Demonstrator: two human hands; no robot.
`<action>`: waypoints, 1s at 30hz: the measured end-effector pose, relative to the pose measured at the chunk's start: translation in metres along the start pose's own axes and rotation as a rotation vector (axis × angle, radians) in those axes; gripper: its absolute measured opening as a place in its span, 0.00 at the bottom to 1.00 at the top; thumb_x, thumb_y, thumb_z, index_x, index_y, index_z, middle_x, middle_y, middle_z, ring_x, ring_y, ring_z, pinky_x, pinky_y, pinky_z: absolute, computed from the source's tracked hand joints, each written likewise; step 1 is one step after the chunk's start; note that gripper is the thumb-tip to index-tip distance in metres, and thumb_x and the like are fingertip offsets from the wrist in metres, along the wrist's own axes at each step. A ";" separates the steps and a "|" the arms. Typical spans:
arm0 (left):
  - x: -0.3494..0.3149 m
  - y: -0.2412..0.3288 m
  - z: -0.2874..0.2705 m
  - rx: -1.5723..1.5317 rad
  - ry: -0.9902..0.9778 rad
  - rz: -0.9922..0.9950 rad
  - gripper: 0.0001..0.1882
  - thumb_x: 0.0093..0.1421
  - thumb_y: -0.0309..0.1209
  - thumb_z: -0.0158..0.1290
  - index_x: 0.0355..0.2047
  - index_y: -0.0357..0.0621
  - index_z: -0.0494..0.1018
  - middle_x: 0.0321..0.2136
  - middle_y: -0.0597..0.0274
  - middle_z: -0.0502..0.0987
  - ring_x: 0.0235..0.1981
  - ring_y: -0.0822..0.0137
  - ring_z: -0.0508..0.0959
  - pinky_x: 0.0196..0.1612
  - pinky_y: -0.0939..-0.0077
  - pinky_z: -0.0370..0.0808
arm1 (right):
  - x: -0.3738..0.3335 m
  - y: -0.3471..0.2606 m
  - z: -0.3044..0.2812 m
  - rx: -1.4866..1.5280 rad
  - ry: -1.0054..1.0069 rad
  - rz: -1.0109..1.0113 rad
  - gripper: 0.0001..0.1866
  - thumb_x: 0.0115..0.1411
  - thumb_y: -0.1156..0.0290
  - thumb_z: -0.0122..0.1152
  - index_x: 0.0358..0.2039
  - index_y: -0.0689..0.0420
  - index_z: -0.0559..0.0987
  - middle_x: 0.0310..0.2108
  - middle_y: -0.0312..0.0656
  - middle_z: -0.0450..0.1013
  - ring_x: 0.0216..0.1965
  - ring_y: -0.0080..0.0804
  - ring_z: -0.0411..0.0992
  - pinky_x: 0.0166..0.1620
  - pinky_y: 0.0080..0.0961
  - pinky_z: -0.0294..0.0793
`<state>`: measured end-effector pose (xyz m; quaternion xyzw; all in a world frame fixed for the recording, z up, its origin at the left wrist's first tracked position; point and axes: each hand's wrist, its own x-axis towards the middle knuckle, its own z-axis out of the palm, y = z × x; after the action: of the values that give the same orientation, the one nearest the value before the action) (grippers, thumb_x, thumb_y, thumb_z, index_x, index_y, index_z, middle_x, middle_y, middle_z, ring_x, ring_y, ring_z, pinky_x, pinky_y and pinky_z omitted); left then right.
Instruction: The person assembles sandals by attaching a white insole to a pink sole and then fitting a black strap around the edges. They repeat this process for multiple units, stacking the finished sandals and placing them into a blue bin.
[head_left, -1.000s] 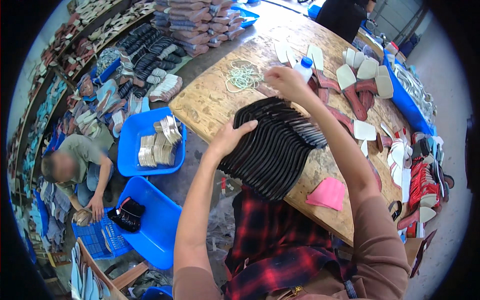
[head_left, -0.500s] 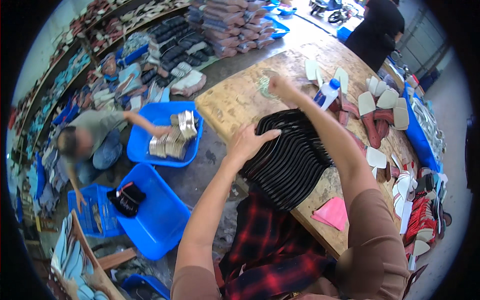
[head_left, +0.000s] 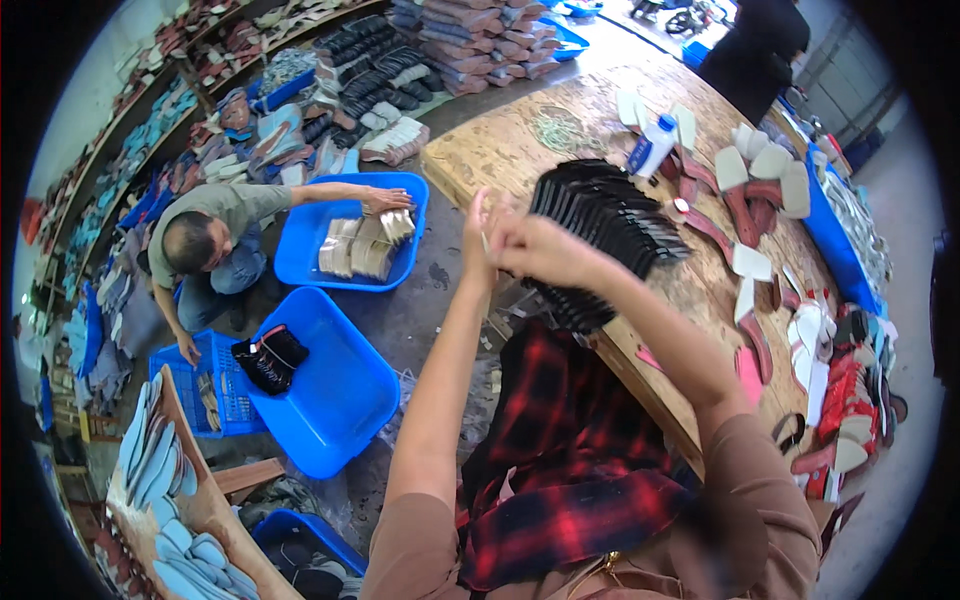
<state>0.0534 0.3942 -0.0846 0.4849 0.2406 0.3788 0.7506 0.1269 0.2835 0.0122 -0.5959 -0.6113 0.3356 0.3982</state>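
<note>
Above the table's near left edge, my left hand (head_left: 483,238) and my right hand (head_left: 543,248) meet. The left fingers point upward and look stretched out, partly covered by the right hand. My right fingers are pinched; anything between them is too small and blurred to make out. Just right of both hands, a long row of thin black curved pieces (head_left: 600,215), like shoe soles, stands packed on the wooden table (head_left: 470,150). Neither hand visibly grips the row. A loose heap of pale green strands (head_left: 560,130) lies behind it.
A white bottle with a blue cap (head_left: 652,148), dark red shoe parts (head_left: 742,215) and a pink cloth (head_left: 748,375) lie rightward. At left, a crouching person (head_left: 215,235) reaches into a blue tub (head_left: 290,255) of beige bundles. A nearer blue tub (head_left: 335,420) holds a black bundle.
My right hand has come from the pale strands to my left hand, which has left the black row. The row looks shifted and more fanned. The crouching person's head and arm have moved.
</note>
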 end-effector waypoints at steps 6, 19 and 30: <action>0.021 -0.018 -0.034 -0.368 -0.050 -0.526 0.12 0.65 0.36 0.55 0.44 0.43 0.73 0.31 0.57 0.78 0.25 0.70 0.77 0.29 0.83 0.74 | -0.179 -0.035 0.055 0.336 0.166 0.447 0.14 0.61 0.66 0.60 0.45 0.58 0.76 0.29 0.32 0.72 0.24 0.18 0.66 0.29 0.21 0.68; 0.021 0.010 -0.019 0.754 -0.492 -0.537 0.37 0.64 0.68 0.37 0.28 0.47 0.77 0.17 0.73 0.68 0.18 0.77 0.64 0.18 0.78 0.56 | -0.152 0.058 0.030 0.637 1.154 0.443 0.26 0.69 0.68 0.42 0.67 0.56 0.59 0.31 0.37 0.74 0.13 0.19 0.63 0.14 0.17 0.62; 0.049 0.011 0.027 0.209 -0.526 -0.210 0.34 0.60 0.32 0.59 0.64 0.38 0.59 0.59 0.59 0.67 0.56 0.70 0.69 0.58 0.75 0.68 | -0.178 0.073 -0.041 0.761 1.038 0.442 0.24 0.70 0.52 0.48 0.56 0.57 0.71 0.48 0.41 0.74 0.48 0.27 0.71 0.53 0.31 0.69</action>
<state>0.0986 0.4218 -0.0636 0.6134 0.1242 0.1336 0.7684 0.1926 0.1081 -0.0491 -0.6089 -0.0443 0.2713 0.7441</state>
